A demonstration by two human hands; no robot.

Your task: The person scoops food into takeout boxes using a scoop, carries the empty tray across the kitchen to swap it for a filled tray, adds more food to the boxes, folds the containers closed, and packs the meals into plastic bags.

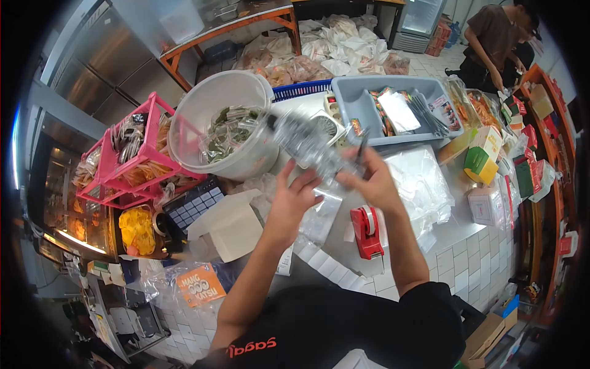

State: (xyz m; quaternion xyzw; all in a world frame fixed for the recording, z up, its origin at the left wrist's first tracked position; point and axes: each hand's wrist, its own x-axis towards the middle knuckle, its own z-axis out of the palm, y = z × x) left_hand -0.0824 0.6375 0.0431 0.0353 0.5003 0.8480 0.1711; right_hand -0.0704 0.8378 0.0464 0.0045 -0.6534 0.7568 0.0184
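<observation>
My right hand (pixel 372 183) is closed on a clear plastic bag (pixel 314 146), smeared by motion and stretched up and to the left over the table. Something dark sticks up by the right fingers, too blurred to name. My left hand (pixel 294 200) is just below the bag with its fingers spread; nothing shows in its grasp. A red tape dispenser (pixel 367 232) stands on the table beneath my right wrist. Left of the bag is a large translucent tub (pixel 184 132) with small bags of green leaves (pixel 230 132) inside.
A grey-blue divided tray (pixel 350 92) holds sachets and dark cutlery. Flat clear bags (pixel 418 190) lie right of the dispenser. Pink baskets (pixel 132 147), a button panel (pixel 196 206) and an open carton (pixel 230 227) are on the left. Another person (pixel 498 43) works at the far right.
</observation>
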